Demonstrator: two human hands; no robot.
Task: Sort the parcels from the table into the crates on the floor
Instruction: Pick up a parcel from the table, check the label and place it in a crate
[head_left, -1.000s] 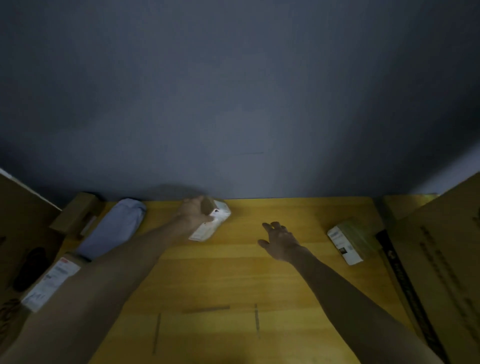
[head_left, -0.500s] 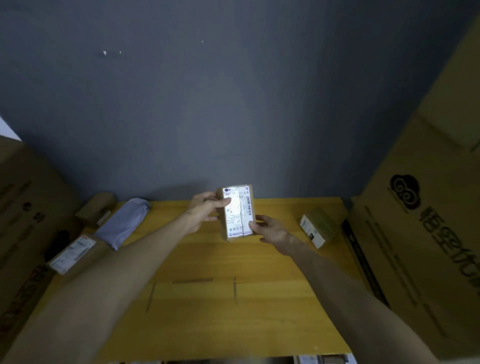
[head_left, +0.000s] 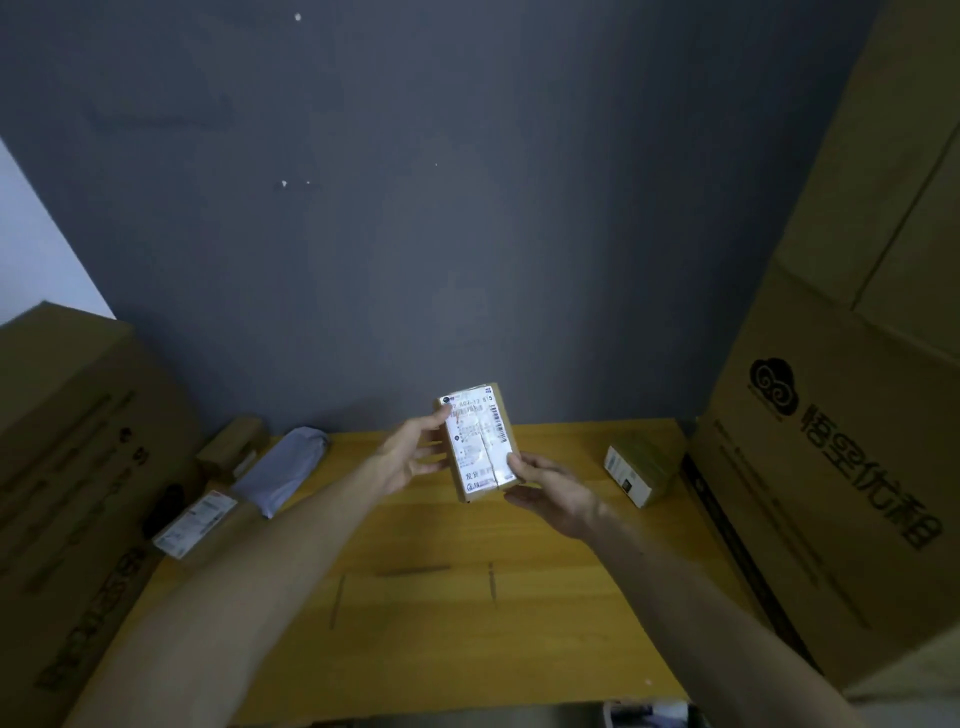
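Two hands on one item: small brown parcel (head_left: 480, 444), white shipping label facing the camera, held upright and clear above the yellow wooden surface (head_left: 441, 613). Left hand (head_left: 410, 457) grips its left edge, thumb at the upper corner of the label, fingers curled behind. Right hand (head_left: 550, 491) pinches its lower right corner, thumb on the label, fingers underneath.

Resting on the surface, left of the left hand: grey soft-pack parcel (head_left: 283, 467); beyond it, small brown box (head_left: 231, 447) at the far corner; nearer, flat parcel with white label (head_left: 195, 522) at the surface's left edge.

Right of the right hand, apart from it: small box with white label end (head_left: 636, 467).

Flanking the surface: large cardboard carton, left (head_left: 67, 467); large printed cardboard carton, right (head_left: 841, 441). Behind: grey wall (head_left: 441, 234).
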